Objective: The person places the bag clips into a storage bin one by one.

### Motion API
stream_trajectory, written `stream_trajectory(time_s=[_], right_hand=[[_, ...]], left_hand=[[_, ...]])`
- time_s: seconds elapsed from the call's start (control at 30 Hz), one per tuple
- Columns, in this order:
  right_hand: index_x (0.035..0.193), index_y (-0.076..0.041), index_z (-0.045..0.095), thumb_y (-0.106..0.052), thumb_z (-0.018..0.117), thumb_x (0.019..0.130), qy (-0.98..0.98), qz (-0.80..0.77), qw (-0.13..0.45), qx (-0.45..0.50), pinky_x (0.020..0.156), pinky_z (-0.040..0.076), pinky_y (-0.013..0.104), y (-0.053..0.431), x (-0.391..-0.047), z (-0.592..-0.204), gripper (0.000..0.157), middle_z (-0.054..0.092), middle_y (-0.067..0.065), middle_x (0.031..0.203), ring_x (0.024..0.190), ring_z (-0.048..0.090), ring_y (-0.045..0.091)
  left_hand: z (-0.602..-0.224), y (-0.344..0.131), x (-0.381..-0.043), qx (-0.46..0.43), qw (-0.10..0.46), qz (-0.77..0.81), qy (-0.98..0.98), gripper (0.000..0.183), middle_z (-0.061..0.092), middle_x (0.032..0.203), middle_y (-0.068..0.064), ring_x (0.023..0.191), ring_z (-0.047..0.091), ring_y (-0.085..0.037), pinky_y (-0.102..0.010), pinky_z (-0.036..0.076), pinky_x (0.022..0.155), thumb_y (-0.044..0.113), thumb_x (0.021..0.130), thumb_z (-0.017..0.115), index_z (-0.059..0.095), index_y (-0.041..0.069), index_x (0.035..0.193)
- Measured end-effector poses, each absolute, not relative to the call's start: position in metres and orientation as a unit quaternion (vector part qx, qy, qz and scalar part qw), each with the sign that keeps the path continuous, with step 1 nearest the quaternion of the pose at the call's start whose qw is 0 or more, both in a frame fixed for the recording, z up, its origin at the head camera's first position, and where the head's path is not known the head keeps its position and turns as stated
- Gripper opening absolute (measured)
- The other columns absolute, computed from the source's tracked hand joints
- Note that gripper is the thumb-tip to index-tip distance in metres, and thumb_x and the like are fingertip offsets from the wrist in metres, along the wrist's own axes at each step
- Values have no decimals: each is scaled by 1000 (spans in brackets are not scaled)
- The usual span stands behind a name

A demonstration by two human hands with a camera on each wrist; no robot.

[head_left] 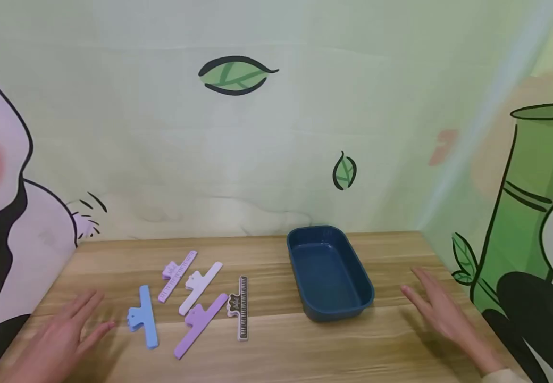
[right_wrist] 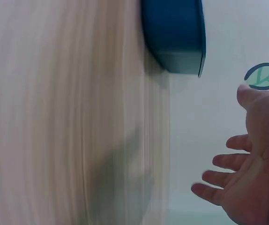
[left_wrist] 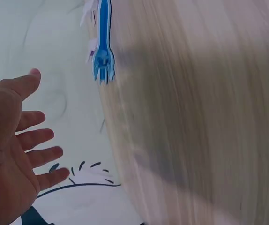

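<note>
My left hand (head_left: 63, 338) is over the table's left side, fingers spread and holding nothing. Nearest to it lies a blue bag clip (head_left: 147, 316), also seen from its end in the left wrist view. Beyond it are a patterned lilac clip (head_left: 178, 276) and a plain white clip (head_left: 201, 288). A purple clip (head_left: 201, 325) lies closer to the front, beside a black-and-white patterned clip (head_left: 243, 308). Right of the clips stands a dark blue rectangular tray (head_left: 324, 314) with nothing in it. My right hand (head_left: 446, 314), fingers extended and holding nothing, is to the right of the tray.
The wood-grain table (head_left: 276, 356) carries the clips and tray. A printed cloth backdrop (head_left: 295, 122) with leaves and bamboo rises behind the table's far edge and along its sides. The tray's far end is close to that cloth.
</note>
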State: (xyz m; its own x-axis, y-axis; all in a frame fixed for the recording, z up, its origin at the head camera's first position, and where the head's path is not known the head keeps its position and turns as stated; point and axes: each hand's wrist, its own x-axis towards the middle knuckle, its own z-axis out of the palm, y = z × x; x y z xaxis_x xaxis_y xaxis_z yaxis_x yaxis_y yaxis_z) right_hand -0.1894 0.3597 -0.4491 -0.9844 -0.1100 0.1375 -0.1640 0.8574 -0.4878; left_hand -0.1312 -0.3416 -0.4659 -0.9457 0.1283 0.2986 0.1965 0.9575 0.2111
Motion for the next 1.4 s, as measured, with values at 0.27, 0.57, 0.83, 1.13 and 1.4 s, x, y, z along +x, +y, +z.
stream_trajectory(time_s=[0.27,0.57,0.83,1.13,1.4], right_hand=[[146,9,49,-32,51,110,-915,396,60,41,93,55,46,329,-210,-446,55,61,29,135,118,63,39],[141,8,56,-23,57,108,-867,498,19,-22,87,58,34,300,-225,-446,45,64,27,128,106,65,30],[140,11,55,-17,57,108,-854,518,13,-37,82,58,33,288,-236,-448,42,63,27,125,99,64,28],[135,11,60,-16,59,107,-856,515,20,-49,73,55,25,277,-245,-451,39,68,21,114,90,61,19],[135,9,62,-16,59,107,-868,494,11,-51,85,50,27,271,-247,-455,38,63,26,131,117,59,33]], left_hand=[[-464,-331,-137,-34,113,-172,-978,56,59,125,-36,108,59,-57,-72,48,82,24,95,76,57,-11,133],[-471,-325,-150,46,82,-257,-962,44,68,110,-32,92,69,-43,-59,53,76,15,99,68,59,-17,129],[-480,-320,-157,82,9,-306,-948,49,68,113,-30,95,68,-38,-35,50,67,23,103,63,57,-17,132],[-478,-308,-163,90,3,-311,-946,50,68,113,-31,98,65,-40,-44,49,74,23,101,65,57,-16,132],[-481,-299,-168,74,-18,-313,-947,47,66,111,-32,98,64,-40,-55,51,83,14,98,67,56,-19,130]])
